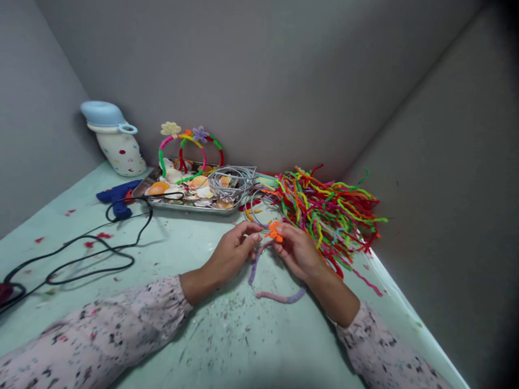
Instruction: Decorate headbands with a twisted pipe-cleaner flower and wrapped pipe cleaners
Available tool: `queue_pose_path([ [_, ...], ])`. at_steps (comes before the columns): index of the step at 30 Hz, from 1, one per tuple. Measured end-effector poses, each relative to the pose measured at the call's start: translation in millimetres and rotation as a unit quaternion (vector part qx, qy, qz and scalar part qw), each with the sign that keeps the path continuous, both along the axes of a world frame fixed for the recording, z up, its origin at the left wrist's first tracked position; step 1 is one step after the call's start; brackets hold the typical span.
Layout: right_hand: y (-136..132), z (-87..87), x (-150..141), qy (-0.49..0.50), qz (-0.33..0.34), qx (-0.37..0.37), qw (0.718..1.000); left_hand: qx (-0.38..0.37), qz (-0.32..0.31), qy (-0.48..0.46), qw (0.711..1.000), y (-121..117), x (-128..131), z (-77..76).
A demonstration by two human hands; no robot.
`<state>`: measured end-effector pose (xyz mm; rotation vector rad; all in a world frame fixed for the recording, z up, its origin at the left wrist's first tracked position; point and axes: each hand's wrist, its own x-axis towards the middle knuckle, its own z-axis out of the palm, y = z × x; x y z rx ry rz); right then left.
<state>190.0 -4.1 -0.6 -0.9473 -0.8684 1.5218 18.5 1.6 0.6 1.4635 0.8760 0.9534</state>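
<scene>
My right hand (pixel 298 249) pinches a small orange pipe-cleaner flower (pixel 275 232) between thumb and fingers. Facing it from the left, my left hand (pixel 235 246) has thumb and index finger pressed together close to the petals; what lies between those fingertips is too small to make out. A curved purple-and-pink pipe-cleaner band (pixel 279 297) hangs or lies below the flower, its upper end running up between my hands. Just behind my fingers is a thin grey wire loop (pixel 248 205). A big heap of colourful pipe cleaners (pixel 324 208) lies beyond my right hand.
A metal tray (pixel 190 208) holds shells, a grey wire coil (pixel 233 181) and two flower-topped pipe-cleaner rings (pixel 205 151). Left of it are a blue glue gun (pixel 119 197), a looping black cord (pixel 87 237) and a white bottle (pixel 121 151). Grey walls (pixel 263 81) enclose the table.
</scene>
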Motion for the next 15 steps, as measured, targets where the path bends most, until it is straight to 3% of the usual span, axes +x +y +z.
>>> queue_pose_path([
  [8,-4.8,1.6,-6.7,0.004,0.063,-0.011,0.998,0.023,-0.031,0.002,0.999,-0.4,2.3,0.7],
  [15,-5.6,4.2,-8.1,-0.022,0.034,0.008,0.999,-0.043,0.007,-0.034,0.998,4.3,1.9,-1.1],
])
